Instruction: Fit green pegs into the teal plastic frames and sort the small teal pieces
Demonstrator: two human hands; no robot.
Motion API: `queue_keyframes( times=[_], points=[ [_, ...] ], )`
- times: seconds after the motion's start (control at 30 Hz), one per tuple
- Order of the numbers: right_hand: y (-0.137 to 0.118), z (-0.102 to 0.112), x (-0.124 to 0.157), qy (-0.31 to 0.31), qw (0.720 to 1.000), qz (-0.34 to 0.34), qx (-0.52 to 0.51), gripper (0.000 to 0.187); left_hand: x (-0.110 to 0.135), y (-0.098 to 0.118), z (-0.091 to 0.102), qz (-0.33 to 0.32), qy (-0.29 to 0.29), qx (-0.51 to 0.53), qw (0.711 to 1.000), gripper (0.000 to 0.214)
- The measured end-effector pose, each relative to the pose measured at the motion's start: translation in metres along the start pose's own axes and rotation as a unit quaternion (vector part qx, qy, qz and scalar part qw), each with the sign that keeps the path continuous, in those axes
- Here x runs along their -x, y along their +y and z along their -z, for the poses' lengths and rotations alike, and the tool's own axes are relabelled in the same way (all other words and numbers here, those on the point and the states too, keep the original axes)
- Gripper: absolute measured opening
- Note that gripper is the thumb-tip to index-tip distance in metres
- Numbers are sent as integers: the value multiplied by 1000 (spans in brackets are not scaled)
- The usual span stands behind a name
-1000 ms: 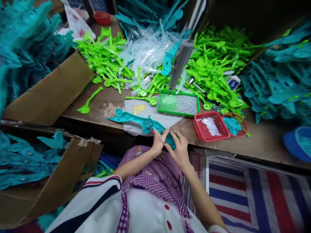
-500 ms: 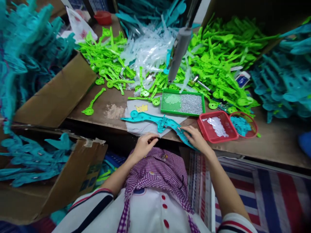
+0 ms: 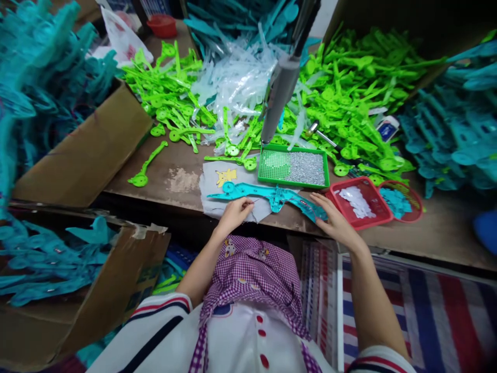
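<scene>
A long turquoise plastic part (image 3: 264,192) lies across the grey cloth (image 3: 212,210) at the table's front edge, its narrow end pointing left. My right hand (image 3: 334,220) grips its wide right end between thumb and fingers. Just below the middle of the part, my left hand (image 3: 234,216) is closed in a pinch. A thin dark line shows at those fingertips, too fine to name. Behind the part sits a green tray (image 3: 294,183) of small metal pieces. The red basket (image 3: 382,220) with white pieces stands right beside my right hand.
Above the tray hangs a grey powered screwdriver (image 3: 278,98). Heaps of lime-green parts (image 3: 349,103) and clear plastic pieces (image 3: 233,77) fill the back. A hammer (image 3: 322,133) lies on the right heap. Cardboard boxes (image 3: 85,145) of turquoise parts stand at the left.
The turquoise part has shifted right, and my right hand has moved right with its end. My left hand has come up nearer the part. The red basket has slid right; the screwdriver has swung left.
</scene>
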State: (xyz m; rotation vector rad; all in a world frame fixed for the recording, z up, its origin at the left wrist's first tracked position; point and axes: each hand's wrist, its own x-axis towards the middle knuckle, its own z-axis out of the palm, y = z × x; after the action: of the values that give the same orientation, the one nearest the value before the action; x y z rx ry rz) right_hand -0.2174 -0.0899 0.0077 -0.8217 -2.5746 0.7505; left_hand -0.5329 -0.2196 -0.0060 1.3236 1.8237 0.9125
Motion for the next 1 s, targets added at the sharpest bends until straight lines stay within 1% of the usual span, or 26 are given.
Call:
queue_keyframes(
  times=[0.03, 0.1, 0.17, 0.2, 0.3, 0.33, 0.37, 0.43, 0.47, 0.53, 0.57, 0.6, 0.63, 0.67, 0.7, 0.73, 0.8, 0.87, 0.93, 1.0],
  points=[
    [-16, -2, -1, 13, 1000, 6, 8, 63, 1, 0, 1, -1, 5, -4, 1000, 22],
    [-48, -15, -11, 32, 999, 27, 35, 63, 2, 6, 6, -22, -8, -38, 999, 25],
    [-69, -35, -25, 11, 996, 64, 60, 59, 0, 17, 17, -67, -32, -110, 991, 25],
    [-74, -45, -33, -8, 994, 79, 69, 56, -2, 22, 26, -90, -36, -157, 983, 25],
    [-69, -68, -50, -50, 990, 97, 91, 49, -14, 31, 63, -138, -38, -282, 949, 27],
    [-65, -72, -51, -56, 989, 96, 99, 46, -21, 30, 78, -150, -55, -299, 941, 27],
    [-62, -74, -51, -60, 988, 93, 107, 45, -29, 27, 92, -160, -83, -305, 935, 26],
    [-60, -72, -46, -76, 986, 89, 121, 44, -46, 19, 116, -167, -148, -302, 927, 23],
    [-62, -67, -42, -85, 985, 90, 121, 45, -53, 15, 125, -162, -167, -303, 924, 21],
    [-66, -52, -39, -93, 986, 97, 96, 44, -59, 12, 135, -150, -176, -304, 924, 21],
    [-66, -40, -41, -79, 990, 97, 72, 42, -58, 13, 136, -151, -172, -299, 926, 22],
    [-63, -26, -47, -46, 994, 85, 47, 40, -54, 16, 136, -156, -170, -291, 929, 24],
    [-56, -11, -57, 5, 998, 58, 33, 37, -49, 21, 134, -166, -172, -281, 929, 27],
    [-45, 4, -71, 61, 998, 18, 28, 36, -44, 26, 131, -175, -177, -277, 928, 29],
    [-29, 19, -88, 121, 991, -40, 50, 36, -39, 31, 128, -183, -178, -280, 925, 30],
    [-10, 32, -108, 155, 978, -97, 96, 37, -36, 36, 124, -190, -171, -290, 922, 32],
    [32, 50, -146, 147, 952, -190, 190, 36, -36, 40, 112, -199, -131, -317, 918, 36],
    [70, 57, -177, 111, 927, -245, 259, 35, -45, 36, 95, -213, -87, -320, 919, 44],
    [96, 56, -198, 93, 912, -264, 300, 34, -61, 27, 73, -226, -64, -282, 930, 48],
    [109, 52, -207, 94, 905, -263, 321, 33, -77, 16, 50, -221, -52, -229, 947, 47]
  ],
)
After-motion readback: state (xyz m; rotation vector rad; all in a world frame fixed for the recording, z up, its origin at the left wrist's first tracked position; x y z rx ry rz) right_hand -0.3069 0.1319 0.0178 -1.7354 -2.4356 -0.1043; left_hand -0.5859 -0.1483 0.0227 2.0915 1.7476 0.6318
